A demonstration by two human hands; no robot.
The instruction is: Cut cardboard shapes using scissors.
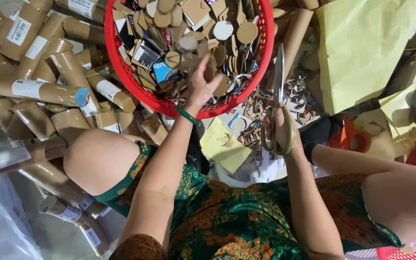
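Over red basket [121, 67], our left hand [199, 85] pinches brown cardboard scraps [188, 60] above heap; best release low, inside rim, we judge. Right of basket, our right hand [279, 129] grips shut scissors [278, 96], blades up. Basket holds cardboard discs, offcuts. Cardboard tubes [49, 72] lie left of basket.

Left hand [199, 86] reaching over the rim of a red plastic basket [121, 67], fingers closed on a clump of brown cardboard scraps [188, 60]. Green bangle [188, 116] on that wrist. Basket heaped with cardboard discs and cut pieces. Right hand [279, 132] gripping scissors [278, 91] by brass-coloured handles, blades shut and pointing away from the body. Cardboard tubes [49, 91] piled left of the basket; yellow paper sheet [362, 43] at upper right.
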